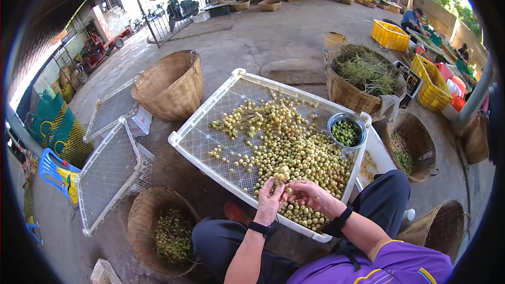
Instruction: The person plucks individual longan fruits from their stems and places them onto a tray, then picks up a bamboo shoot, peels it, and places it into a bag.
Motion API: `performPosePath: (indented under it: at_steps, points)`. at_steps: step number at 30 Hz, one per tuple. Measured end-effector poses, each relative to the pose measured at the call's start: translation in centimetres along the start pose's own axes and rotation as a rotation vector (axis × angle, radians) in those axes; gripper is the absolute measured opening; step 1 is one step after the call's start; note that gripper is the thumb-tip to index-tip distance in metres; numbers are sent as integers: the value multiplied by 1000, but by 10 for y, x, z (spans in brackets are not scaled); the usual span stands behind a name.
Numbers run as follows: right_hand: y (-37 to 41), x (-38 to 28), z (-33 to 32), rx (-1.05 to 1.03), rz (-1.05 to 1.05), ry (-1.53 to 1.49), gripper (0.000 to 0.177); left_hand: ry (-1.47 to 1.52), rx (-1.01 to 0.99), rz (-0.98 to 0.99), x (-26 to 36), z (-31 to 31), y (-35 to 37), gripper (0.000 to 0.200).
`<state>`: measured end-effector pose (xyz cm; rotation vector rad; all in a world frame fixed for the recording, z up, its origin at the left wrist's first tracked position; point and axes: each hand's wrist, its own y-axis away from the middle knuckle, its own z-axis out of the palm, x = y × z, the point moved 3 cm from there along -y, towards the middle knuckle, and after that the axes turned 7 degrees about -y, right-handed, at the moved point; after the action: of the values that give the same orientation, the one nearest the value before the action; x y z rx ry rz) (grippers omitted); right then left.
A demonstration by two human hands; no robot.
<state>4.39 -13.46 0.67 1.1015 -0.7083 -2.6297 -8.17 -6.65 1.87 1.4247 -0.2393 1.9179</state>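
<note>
My left hand (268, 201) is closed on a small bunch of round, pale yellow-green fruits (282, 173), held just above the near edge of a white mesh tray (202, 113). Right beside it, my right hand (314, 199) has its fingers curled in against the bunch; what lies between those fingertips is hidden. Loose yellowish fruits (294, 147) cover much of the tray, with some stems among them at the far side. A metal bowl (362, 121) of small green fruits (344, 133) rests on the tray's right corner.
Wicker baskets stand around me: one at far left (171, 87), one with green stems (342, 81), one with green scraps (139, 226) by my left knee, and one with small bits (428, 142) at right. Mesh trays (113, 171) lean at left. Several people work farther off.
</note>
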Motion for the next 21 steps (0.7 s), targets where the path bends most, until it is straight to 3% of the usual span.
performPosePath:
  at_steps: [7, 9, 11, 15, 18, 19, 21]
  points:
    - [18, 10, 5, -17, -68, -125, 18, 42, -43, -46, -18, -1, -2, 18]
    - [23, 6, 10, 21, -51, -91, 23, -285, 12, 127, -14, 1, -4, 20]
    - [21, 4, 9, 103, -142, 262, 30, -405, 46, 251, -22, 3, -10, 26]
    - [30, -8, 7, 257, -316, 692, 36, -603, 105, 231, -33, 3, -11, 32]
    - [41, -15, 11, 310, -321, 740, 29, -866, 140, 333, -58, -5, -21, 27]
    - [39, -13, 4, 310, -323, 738, 29, -867, 138, 334, -49, 0, -17, 27]
    - [32, -5, -17, 258, -220, 404, 23, -275, 24, 117, -29, 11, -6, 24]
